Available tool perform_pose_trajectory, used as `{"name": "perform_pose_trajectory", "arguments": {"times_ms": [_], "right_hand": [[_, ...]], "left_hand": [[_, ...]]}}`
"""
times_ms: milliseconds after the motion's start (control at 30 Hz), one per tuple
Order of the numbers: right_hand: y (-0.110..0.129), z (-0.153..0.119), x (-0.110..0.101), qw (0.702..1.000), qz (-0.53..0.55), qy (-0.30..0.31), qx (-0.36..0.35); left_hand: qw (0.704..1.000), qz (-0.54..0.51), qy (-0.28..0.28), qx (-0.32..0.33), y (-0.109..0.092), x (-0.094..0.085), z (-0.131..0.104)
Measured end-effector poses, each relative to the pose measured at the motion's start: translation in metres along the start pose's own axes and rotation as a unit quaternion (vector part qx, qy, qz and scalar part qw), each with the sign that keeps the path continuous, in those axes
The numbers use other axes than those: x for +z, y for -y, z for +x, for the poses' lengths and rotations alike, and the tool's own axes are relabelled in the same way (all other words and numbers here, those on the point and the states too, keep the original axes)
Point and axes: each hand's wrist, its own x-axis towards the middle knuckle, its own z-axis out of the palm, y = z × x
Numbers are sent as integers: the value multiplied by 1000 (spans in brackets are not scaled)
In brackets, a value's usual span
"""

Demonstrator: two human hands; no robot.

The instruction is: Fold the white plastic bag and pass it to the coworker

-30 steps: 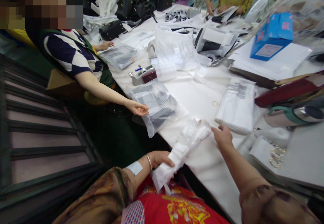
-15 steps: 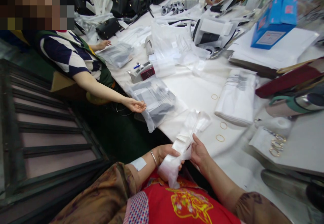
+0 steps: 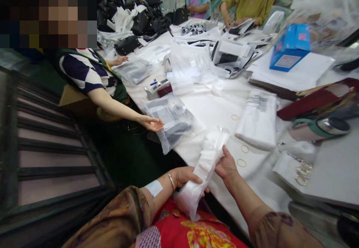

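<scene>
A long folded bundle of thin white plastic bags (image 3: 206, 162) stretches between my hands, over the table's near edge. My left hand (image 3: 186, 177), with a bracelet at the wrist, is closed on its lower part, thumb on top and fingers beneath. My right hand (image 3: 226, 164) grips its right side higher up, thumb pointing upward; some of its fingers are hidden. The lower end of the bundle hangs against my red apron (image 3: 207, 235). Beyond it on the table lies a clear bag with a dark item inside (image 3: 174, 119).
At left, a co-worker's open hand (image 3: 153, 123) reaches beside that bag. Rubber bands (image 3: 241, 163) and a stack of white bags (image 3: 257, 119) lie to the right. Farther right are a bottle (image 3: 316, 129), metal rings (image 3: 303, 173) and a blue box (image 3: 291, 47). Black handbags (image 3: 140, 22) pile up behind.
My right hand has shifted slightly up and right and now closes on the bundle's side. My left hand keeps its hold. The view has tilted up a little, showing more of the people behind.
</scene>
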Motion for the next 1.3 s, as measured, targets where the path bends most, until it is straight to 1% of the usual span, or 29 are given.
{"name": "perform_pose_trajectory", "arguments": {"times_ms": [133,167,233,333,500,567,700,767,833,900,1033,1100,1167,1267,1300], "right_hand": [[1,2,0,999,35,34,-10],[1,4,-1,999,29,33,-12],[1,8,-4,1000,5,11,-13],[5,14,-8,999,-20,-21,-14],[19,9,-11,999,-8,-14,-44],[23,7,-12,998,1,1,-61],[27,8,-10,993,-5,40,-107],[28,13,-4,993,-38,44,-101],[29,19,7,994,-70,41,-78],[31,25,22,993,-87,42,-66],[30,35,61,990,-110,45,-75],[24,39,84,989,-121,42,-70],[15,42,110,989,-126,48,-63],[-3,40,159,988,-122,67,-64],[-8,36,176,988,-119,85,-58]], "left_hand": [[1000,8,-1,-14,1,-7,-8],[1000,13,-2,-18,1,-7,-9],[999,30,2,-21,0,-6,-10],[998,56,13,-17,-2,-2,-5],[995,95,-11,1,-8,-1,8],[995,97,5,3,-10,0,9],[997,67,45,9,-13,5,2],[997,55,57,13,-16,6,-2],[996,58,65,16,-20,5,-7],[996,73,57,19,-25,2,-14],[995,89,-15,51,-40,-2,-39],[993,86,-31,77,-50,-2,-58],[992,74,-32,96,-62,-4,-81],[991,46,-44,121,-86,-10,-120],[988,38,-52,140,-94,-13,-135]]}}
